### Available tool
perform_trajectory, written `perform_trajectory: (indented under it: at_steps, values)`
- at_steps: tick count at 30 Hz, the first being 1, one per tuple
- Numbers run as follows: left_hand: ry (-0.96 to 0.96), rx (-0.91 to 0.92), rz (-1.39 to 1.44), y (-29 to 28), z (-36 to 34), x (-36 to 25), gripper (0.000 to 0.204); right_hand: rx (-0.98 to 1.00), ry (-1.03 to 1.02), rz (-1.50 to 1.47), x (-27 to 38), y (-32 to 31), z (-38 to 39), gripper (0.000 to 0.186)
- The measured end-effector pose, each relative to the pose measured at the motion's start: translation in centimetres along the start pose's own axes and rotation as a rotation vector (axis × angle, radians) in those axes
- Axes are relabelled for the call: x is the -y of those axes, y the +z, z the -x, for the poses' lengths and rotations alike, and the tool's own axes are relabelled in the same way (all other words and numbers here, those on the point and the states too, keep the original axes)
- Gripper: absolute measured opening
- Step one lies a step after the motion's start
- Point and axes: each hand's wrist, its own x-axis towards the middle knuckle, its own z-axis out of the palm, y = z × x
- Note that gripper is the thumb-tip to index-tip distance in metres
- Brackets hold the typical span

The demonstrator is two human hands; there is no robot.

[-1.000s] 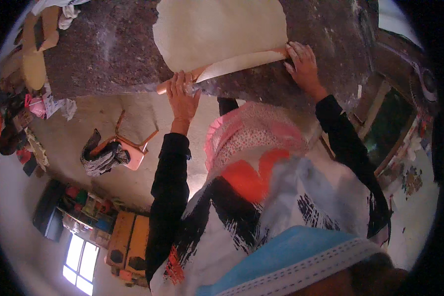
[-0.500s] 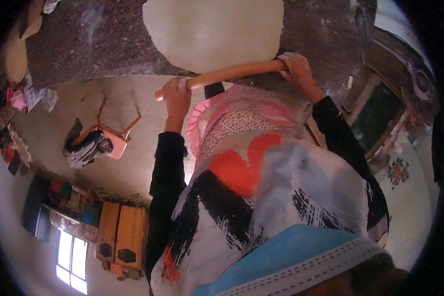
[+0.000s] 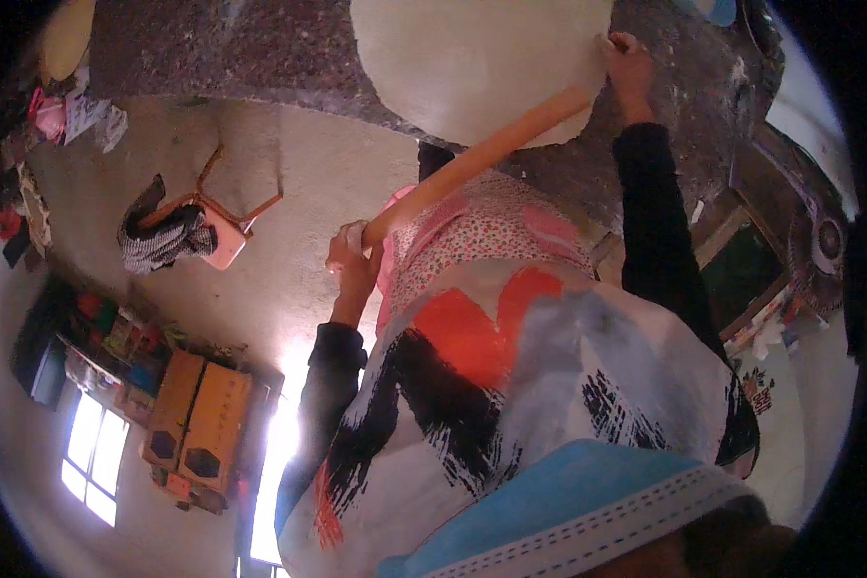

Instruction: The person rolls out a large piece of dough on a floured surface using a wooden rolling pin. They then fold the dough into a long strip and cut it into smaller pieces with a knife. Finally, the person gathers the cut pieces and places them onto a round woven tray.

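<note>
A: Dough lies as a wide pale round on the speckled stone desk, straight ahead of the person and partly under the far end of the rolling pin.

B: And the hands?

A: The left hand is curled round the near tip of the pin, pulled in close to the person's patterned apron and off the desk. The right hand sits at the rim of the round, fingers bent down on it; whether it pinches the sheet or only presses it cannot be told.

B: So the pin hangs at a slant.

A: Yes, only its far end meets the dough, just beside the right hand. That looks like the risk: with one hand holding the tip, the pin could pivot, dig its end into the thin sheet and tear it.

B: Anything else?

A: The round's near edge reaches the lip of the desk. A tug from the right hand might drag it over, and it could stretch or sag toward the floor. The stool draped with cloth stands well off to the left hand's side, clear of all this.
</note>
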Motion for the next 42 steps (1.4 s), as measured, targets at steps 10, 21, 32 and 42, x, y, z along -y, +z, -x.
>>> perform_trajectory:
  at_steps: [10,21,32,42]
  values:
    - [0.104,-0.011,-0.065,-0.7,-5.6,-0.1,0.039,0.096,0.040,-0.369,0.1,-2.3,-0.3,0.052]
    - [0.079,-0.114,0.082,1.3,-9.2,-1.0,0.041,0.392,0.171,-1.015,-0.4,-4.9,2.8,0.046]
    - [-0.063,-0.164,0.249,5.4,-14.5,-6.8,0.042,0.131,0.146,-0.590,-2.9,-0.8,1.9,0.038]
    - [0.012,-0.099,0.303,9.5,-16.8,-13.6,0.048,0.034,0.251,-0.547,-0.2,-0.1,2.0,0.033]
